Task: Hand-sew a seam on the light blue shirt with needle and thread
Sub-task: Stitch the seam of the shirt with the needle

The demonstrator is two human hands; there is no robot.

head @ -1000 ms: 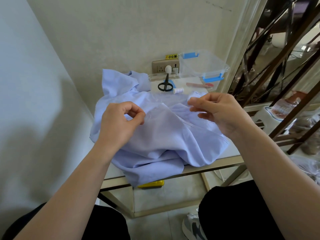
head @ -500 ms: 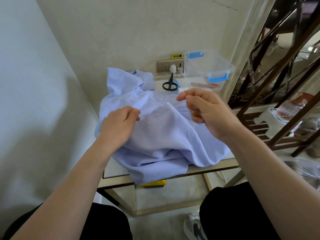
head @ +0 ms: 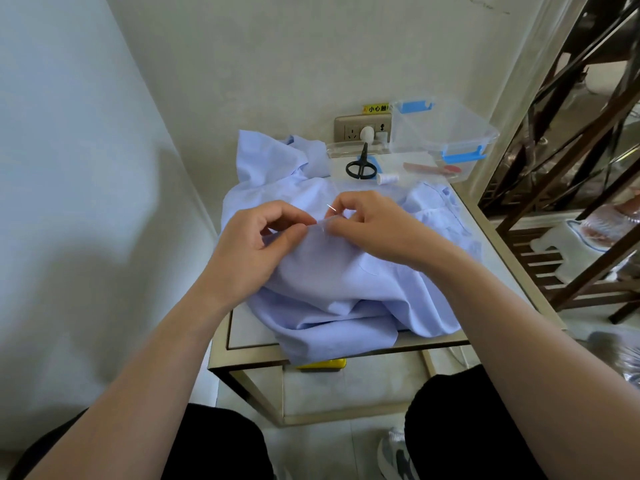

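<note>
The left hand (head: 256, 247) pinches the shirt (head: 346, 285); the right hand (head: 374, 226) pinches the needle (head: 331, 207) beside it.

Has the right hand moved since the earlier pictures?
Yes. Judged against the scissors, the right hand moved left and lower in the picture; it now pinches the needle beside the left hand on the shirt.

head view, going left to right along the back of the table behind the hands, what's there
shirt → scissors → thread spool → clear box
</note>
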